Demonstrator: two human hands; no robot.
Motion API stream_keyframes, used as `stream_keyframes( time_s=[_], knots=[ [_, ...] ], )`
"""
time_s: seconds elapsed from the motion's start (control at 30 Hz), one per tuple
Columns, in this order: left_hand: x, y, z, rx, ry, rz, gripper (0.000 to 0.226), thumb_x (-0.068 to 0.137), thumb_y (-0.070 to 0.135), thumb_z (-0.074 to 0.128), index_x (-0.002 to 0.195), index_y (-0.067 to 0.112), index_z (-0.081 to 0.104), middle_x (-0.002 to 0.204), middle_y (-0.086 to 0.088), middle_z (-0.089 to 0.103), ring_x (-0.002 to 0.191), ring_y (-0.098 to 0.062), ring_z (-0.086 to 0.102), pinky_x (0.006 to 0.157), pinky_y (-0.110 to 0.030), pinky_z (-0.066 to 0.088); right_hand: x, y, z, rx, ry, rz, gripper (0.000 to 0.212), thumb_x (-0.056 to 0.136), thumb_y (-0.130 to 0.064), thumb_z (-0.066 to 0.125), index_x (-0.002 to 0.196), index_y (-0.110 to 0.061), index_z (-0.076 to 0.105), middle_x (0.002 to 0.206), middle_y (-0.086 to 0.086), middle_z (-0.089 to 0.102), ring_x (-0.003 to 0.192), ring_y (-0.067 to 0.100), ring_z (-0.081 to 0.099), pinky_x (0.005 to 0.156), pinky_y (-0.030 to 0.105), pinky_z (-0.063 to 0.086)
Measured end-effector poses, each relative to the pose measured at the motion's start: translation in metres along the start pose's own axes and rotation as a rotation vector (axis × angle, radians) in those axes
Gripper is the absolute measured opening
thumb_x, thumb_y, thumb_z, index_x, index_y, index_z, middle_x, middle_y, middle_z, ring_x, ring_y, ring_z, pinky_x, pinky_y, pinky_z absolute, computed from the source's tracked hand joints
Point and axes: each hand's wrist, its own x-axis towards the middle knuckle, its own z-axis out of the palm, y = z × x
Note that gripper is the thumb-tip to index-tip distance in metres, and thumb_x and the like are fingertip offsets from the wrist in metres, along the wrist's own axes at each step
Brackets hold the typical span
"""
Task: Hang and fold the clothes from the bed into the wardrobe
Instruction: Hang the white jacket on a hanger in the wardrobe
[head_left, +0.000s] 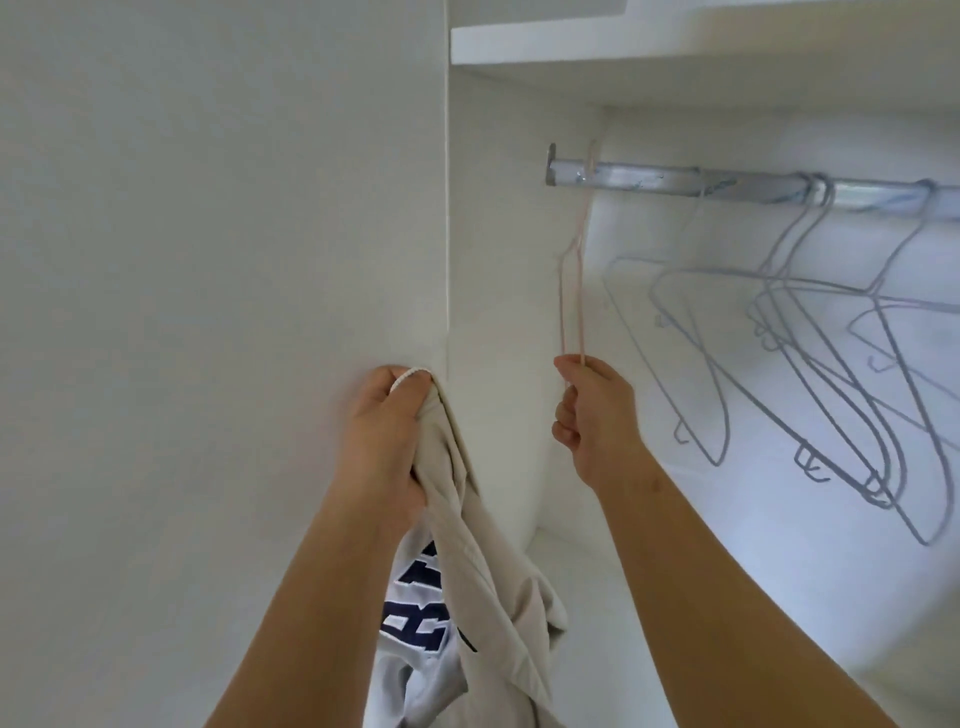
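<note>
Item in hand: one pale beige soft cloth garment (483, 587) with navy block lettering, which you are holding bunched by its upper edge in your left hand (387, 431). The fingers are curling tight round the cloth, and what looks like a white cord (410, 375) is crossing the fingertips. The rest is hanging down between your forearms, just outside the wardrobe opening, against the edge of the white side panel (208, 260). Handling, as judged: it is looking light, limp and unbreakable, so it is likely to sag and slide wherever unsupported. The shoulders or neckline are seeming the best hold for feeding a hanger in, though which part you are gripping cannot be told. Second item: one thin pink wire hanger (571, 301), its hook appearing to sit over the left end of the grey metal rail (675, 179). Your right hand (597, 415) is pinching its lower part, fingers curled round the wire. The garment is lying to the left of that hand, near but not touching. Also present: several grey wire hangers (831, 389) hanging farther right on the rail, and a white shelf (675, 47) above.
</note>
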Motion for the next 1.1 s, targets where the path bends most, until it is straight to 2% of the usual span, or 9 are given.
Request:
stream_keyframes(
  time_s=[0.1,0.27,0.57,0.73,0.8,0.9,0.97,1.03,1.1],
  knots=[
    [-0.011,0.004,-0.015,0.02,-0.046,-0.009,0.028,0.095,0.011,0.046,0.067,0.015,0.048,0.066,-0.002,0.05,0.064,-0.016,0.049,0.073,-0.038,0.045,-0.037,0.014,-0.006,0.008,0.044,0.0,0.012,0.089,-0.008,0.054,0.078,-0.012,0.056,0.04,-0.005,0.029,0.033,0.008,0.023,0.034,0.017,0.021],
    [-0.035,0.002,-0.04,0.079,-0.128,-0.016,0.028,0.093,0.009,0.047,0.066,0.016,0.046,0.063,0.0,0.047,0.061,-0.013,0.044,0.064,-0.031,0.04,-0.107,0.04,-0.032,0.007,0.066,-0.033,0.013,0.089,-0.007,0.053,0.076,-0.01,0.056,0.039,-0.005,0.028,0.032,0.008,0.022,0.035,0.016,0.019],
    [-0.074,-0.006,-0.07,0.173,-0.241,-0.055,0.028,0.09,0.008,0.049,0.064,0.017,0.047,0.067,-0.001,0.046,0.068,-0.017,0.042,0.067,-0.034,0.038,-0.191,0.082,-0.067,-0.155,0.223,-0.065,0.022,0.089,-0.008,0.052,0.069,-0.009,0.06,0.038,-0.002,0.03,0.034,0.011,0.024,0.039,0.02,0.023],
    [-0.089,-0.007,-0.074,0.288,-0.401,0.112,0.026,0.088,0.006,0.051,0.067,0.022,0.052,0.059,0.017,0.051,0.059,0.003,0.046,0.06,-0.011,0.04,-0.215,0.079,-0.09,-0.263,0.237,-0.108,0.029,0.087,-0.003,0.051,0.06,-0.01,0.059,0.039,0.001,0.034,0.036,0.012,0.03,0.042,0.022,0.029],
    [-0.092,-0.006,-0.07,0.288,-0.417,0.133,0.026,0.088,0.006,0.052,0.067,0.023,0.053,0.069,0.018,0.054,0.068,0.002,0.05,0.064,-0.01,0.041,-0.223,0.077,-0.1,-0.302,0.239,-0.136,0.033,0.085,0.0,0.051,0.056,-0.011,0.059,0.039,0.002,0.034,0.037,0.012,0.031,0.042,0.019,0.03],
    [-0.094,-0.008,-0.056,0.278,-0.429,0.169,0.028,0.088,0.005,0.054,0.069,0.025,0.054,0.106,0.016,0.055,0.106,-0.007,0.05,0.085,-0.018,0.036,-0.235,0.073,-0.118,-0.384,0.222,-0.164,0.038,0.083,0.003,0.051,0.051,-0.015,0.058,0.041,0.0,0.033,0.04,0.012,0.029,0.043,0.019,0.027],
    [-0.099,-0.01,-0.042,0.264,-0.462,0.189,0.031,0.087,0.003,0.054,0.07,0.029,0.053,0.122,0.011,0.054,0.116,-0.01,0.048,0.088,-0.019,0.033,-0.243,0.071,-0.134,-0.453,0.21,-0.172,0.04,0.081,0.004,0.052,0.049,-0.018,0.058,0.042,-0.005,0.033,0.04,0.009,0.028,0.044,0.017,0.026],
    [-0.104,-0.011,-0.029,0.227,-0.524,0.182,0.031,0.088,0.002,0.054,0.073,0.029,0.055,0.115,0.022,0.06,0.106,0.004,0.053,0.085,-0.011,0.034,-0.25,0.068,-0.147,-0.498,0.195,-0.182,0.041,0.081,0.006,0.053,0.048,-0.018,0.058,0.042,-0.009,0.035,0.039,0.005,0.029,0.043,0.013,0.026],
    [-0.107,-0.014,-0.019,0.237,-0.625,0.179,0.021,0.088,0.0,0.053,0.083,0.018,0.06,0.088,0.036,0.062,0.079,0.02,0.054,0.071,-0.001,0.037,-0.255,0.067,-0.156,-0.531,0.179,-0.198,0.041,0.08,0.007,0.054,0.048,-0.018,0.057,0.042,-0.01,0.037,0.038,0.002,0.031,0.043,0.01,0.026]
  ],
)
